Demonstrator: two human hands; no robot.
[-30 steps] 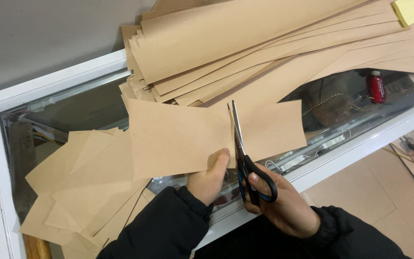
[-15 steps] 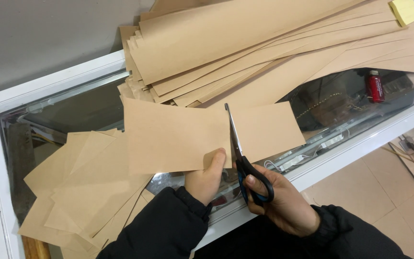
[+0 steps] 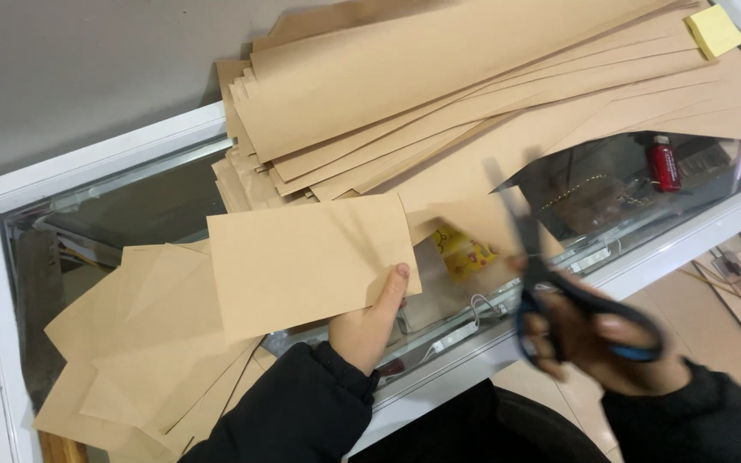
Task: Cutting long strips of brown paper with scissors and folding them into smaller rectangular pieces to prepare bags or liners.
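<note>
Left hand (image 3: 370, 321) pinches a cut brown paper sheet (image 3: 306, 261) at its lower right corner, thumb on top near the edge, other fingers under it & out of sight. Sheet is held flat-ish above the glass top (image 3: 130, 201) of a white-framed case (image 3: 87, 163), partly over a loose pile of cut sheets (image 3: 143, 360) lying at the left end of the glass. Right hand (image 3: 602, 347) is blurred, off to the right & clear of the sheet, fingers closed through the loops of black scissors w/ blue inner grips (image 3: 551, 296); blades point up & away from the person, look closed or nearly so, but blur means can't tell for sure. A big stack of long brown paper strips (image 3: 473, 77) lies across the far side of the case, fanned out, w/ a yellow sticky pad (image 3: 715, 31) on its far right corner. Under the glass: a red bottle (image 3: 664, 163) at right, a yellow packet (image 3: 463, 250) near the middle, just beside the sheet's right edge. Both arms in black sleeves.
</note>
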